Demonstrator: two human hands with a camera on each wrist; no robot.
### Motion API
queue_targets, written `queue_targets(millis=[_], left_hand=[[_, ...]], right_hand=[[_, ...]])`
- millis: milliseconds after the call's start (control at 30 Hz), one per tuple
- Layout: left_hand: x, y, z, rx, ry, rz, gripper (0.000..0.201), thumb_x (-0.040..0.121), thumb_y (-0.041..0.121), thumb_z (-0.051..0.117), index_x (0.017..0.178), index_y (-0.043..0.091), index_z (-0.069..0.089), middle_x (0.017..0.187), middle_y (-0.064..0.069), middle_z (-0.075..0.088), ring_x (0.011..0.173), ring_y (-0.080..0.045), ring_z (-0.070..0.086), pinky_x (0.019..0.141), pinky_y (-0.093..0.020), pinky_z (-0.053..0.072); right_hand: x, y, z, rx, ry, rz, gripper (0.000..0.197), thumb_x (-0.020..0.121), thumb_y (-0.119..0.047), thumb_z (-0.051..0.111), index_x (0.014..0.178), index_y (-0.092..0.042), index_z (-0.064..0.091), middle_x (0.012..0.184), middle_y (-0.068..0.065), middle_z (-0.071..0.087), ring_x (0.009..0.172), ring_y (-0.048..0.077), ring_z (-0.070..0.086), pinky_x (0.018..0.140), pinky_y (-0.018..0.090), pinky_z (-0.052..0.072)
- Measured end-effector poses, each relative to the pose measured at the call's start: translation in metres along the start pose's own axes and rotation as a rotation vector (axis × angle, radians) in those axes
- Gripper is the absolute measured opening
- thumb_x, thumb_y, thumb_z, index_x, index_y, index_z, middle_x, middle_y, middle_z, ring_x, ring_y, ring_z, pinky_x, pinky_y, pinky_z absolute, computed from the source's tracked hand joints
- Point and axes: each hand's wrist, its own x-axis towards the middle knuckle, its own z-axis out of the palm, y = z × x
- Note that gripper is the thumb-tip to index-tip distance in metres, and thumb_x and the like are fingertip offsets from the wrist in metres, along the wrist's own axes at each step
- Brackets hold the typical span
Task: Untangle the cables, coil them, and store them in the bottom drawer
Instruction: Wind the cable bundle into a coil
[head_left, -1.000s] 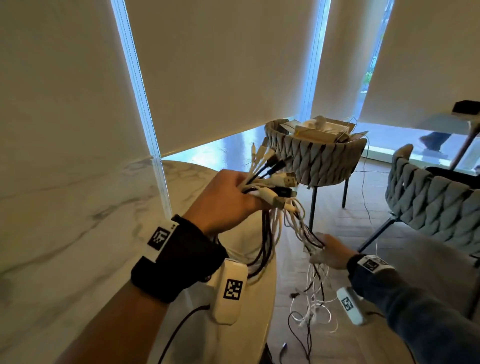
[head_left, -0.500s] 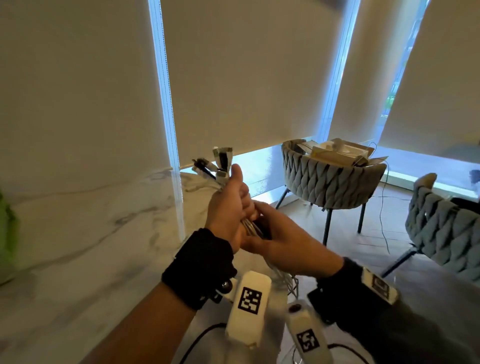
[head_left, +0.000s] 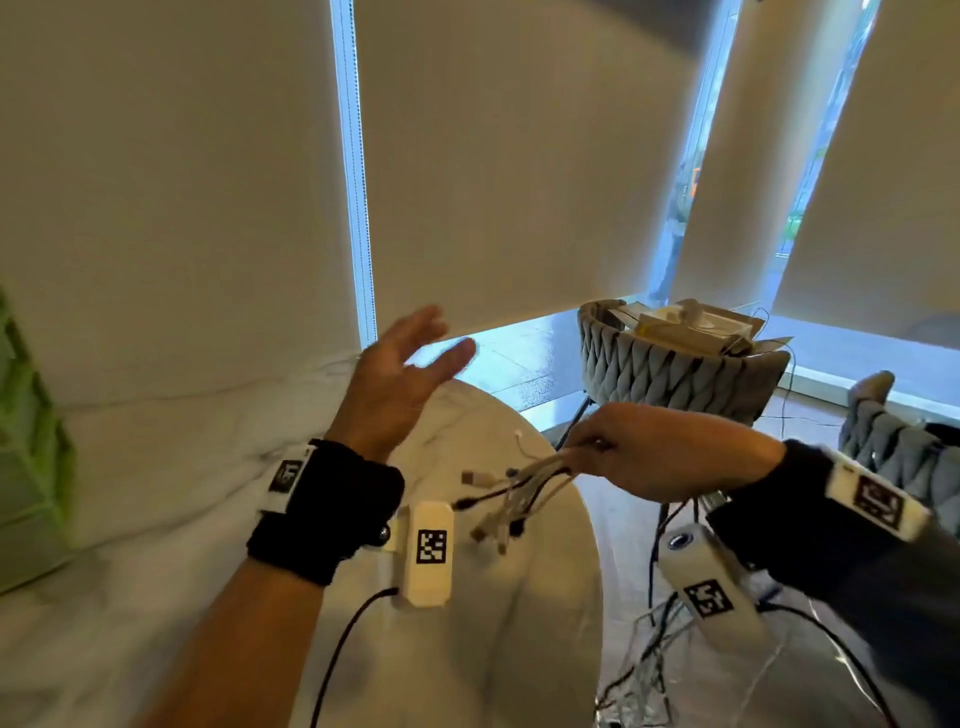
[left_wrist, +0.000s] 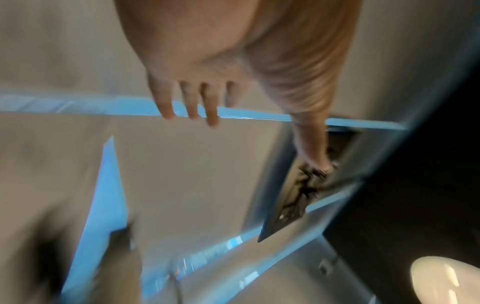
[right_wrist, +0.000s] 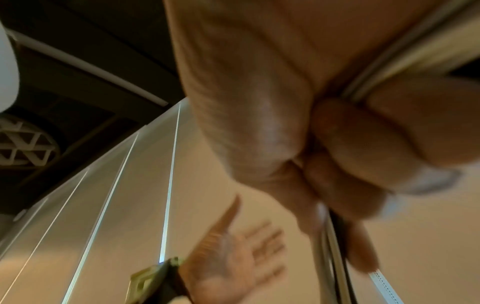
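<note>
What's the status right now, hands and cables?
Left hand open, empty, raised above the table. Right hand grips the cable bundle, plug ends fanned over the table edge. Rest of the bundle dangles tangled toward the floor. No drawer in view.

My left wrist: black band, white tagged strip, white camera pod with black-and-white square marker and black lead. My right wrist: dark sleeve, same white tagged pod.
</note>
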Motion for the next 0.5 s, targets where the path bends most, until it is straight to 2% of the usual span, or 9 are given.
queue_targets(millis=[33, 100, 167, 233, 267, 300, 433, 500], left_hand=[[-0.004, 0.003, 0.006, 0.073, -0.154, 0.026, 0.048, 0.067, 0.044, 0.076, 0.112, 0.032, 0.062, 0.111, 0.005, 0.068, 0.102, -0.001, 0.063, 0.091, -0.022, 0.045], [-0.016, 0.000, 0.019, 0.256, -0.468, -0.008, 0.032, 0.071, 0.046, 0.071, 0.099, 0.033, 0.068, 0.099, 0.001, 0.074, 0.093, -0.006, 0.067, 0.088, -0.025, 0.049], [-0.027, -0.007, 0.029, 0.414, -0.632, -0.064, 0.026, 0.078, 0.048, 0.068, 0.083, 0.023, 0.071, 0.078, -0.002, 0.075, 0.081, -0.015, 0.070, 0.080, -0.030, 0.052], [-0.031, -0.008, 0.027, 0.400, -0.594, -0.164, 0.038, 0.091, 0.043, 0.060, 0.064, 0.016, 0.061, 0.055, -0.003, 0.066, 0.073, -0.034, 0.069, 0.066, -0.036, 0.049], [-0.032, -0.006, 0.022, 0.348, -0.560, -0.211, 0.043, 0.093, 0.044, 0.056, 0.059, 0.017, 0.055, 0.049, -0.002, 0.062, 0.073, -0.042, 0.068, 0.064, -0.041, 0.048], [-0.033, -0.003, 0.016, 0.282, -0.539, -0.241, 0.045, 0.093, 0.045, 0.055, 0.058, 0.017, 0.052, 0.049, -0.001, 0.060, 0.073, -0.044, 0.068, 0.065, -0.045, 0.048], [-0.038, 0.005, -0.007, -0.082, -0.472, -0.381, 0.038, 0.081, 0.043, 0.059, 0.063, 0.013, 0.046, 0.073, -0.015, 0.070, 0.085, -0.039, 0.069, 0.077, -0.044, 0.055], [-0.041, 0.004, -0.019, -0.247, -0.416, -0.458, 0.036, 0.080, 0.041, 0.058, 0.060, 0.014, 0.045, 0.069, -0.012, 0.067, 0.078, -0.032, 0.070, 0.067, -0.036, 0.057]], right_hand=[[0.004, -0.006, -0.003, -0.012, -0.042, -0.019, 0.029, 0.100, -0.035, 0.045, 0.081, -0.023, 0.064, 0.066, -0.010, 0.055, 0.057, 0.002, 0.049, 0.061, 0.017, 0.040], [0.011, -0.018, -0.011, -0.006, -0.092, -0.071, 0.028, 0.099, -0.033, 0.046, 0.078, -0.026, 0.063, 0.066, -0.009, 0.057, 0.060, 0.005, 0.051, 0.065, 0.023, 0.044], [0.017, -0.028, -0.023, 0.063, -0.080, -0.113, 0.033, 0.099, -0.030, 0.048, 0.070, -0.025, 0.063, 0.058, -0.008, 0.050, 0.054, 0.008, 0.044, 0.058, 0.023, 0.040], [0.020, -0.031, -0.035, 0.181, 0.006, -0.109, 0.030, 0.098, -0.029, 0.050, 0.076, -0.020, 0.070, 0.055, -0.009, 0.046, 0.051, 0.008, 0.038, 0.050, 0.017, 0.035], [0.022, -0.032, -0.040, 0.252, 0.056, -0.099, 0.028, 0.098, -0.029, 0.051, 0.083, -0.016, 0.072, 0.054, -0.010, 0.044, 0.051, 0.009, 0.036, 0.047, 0.017, 0.032], [0.025, -0.032, -0.042, 0.323, 0.100, -0.088, 0.027, 0.097, -0.028, 0.052, 0.087, -0.015, 0.073, 0.053, -0.010, 0.042, 0.051, 0.011, 0.035, 0.045, 0.018, 0.031], [0.053, -0.041, -0.045, 0.416, 0.199, -0.132, 0.023, 0.098, -0.027, 0.053, 0.091, -0.020, 0.073, 0.050, -0.013, 0.046, 0.045, 0.004, 0.035, 0.044, 0.017, 0.031], [0.074, -0.050, -0.040, 0.363, 0.226, -0.159, 0.025, 0.098, -0.026, 0.053, 0.089, -0.015, 0.073, 0.052, -0.011, 0.049, 0.045, 0.002, 0.039, 0.048, 0.015, 0.033]])
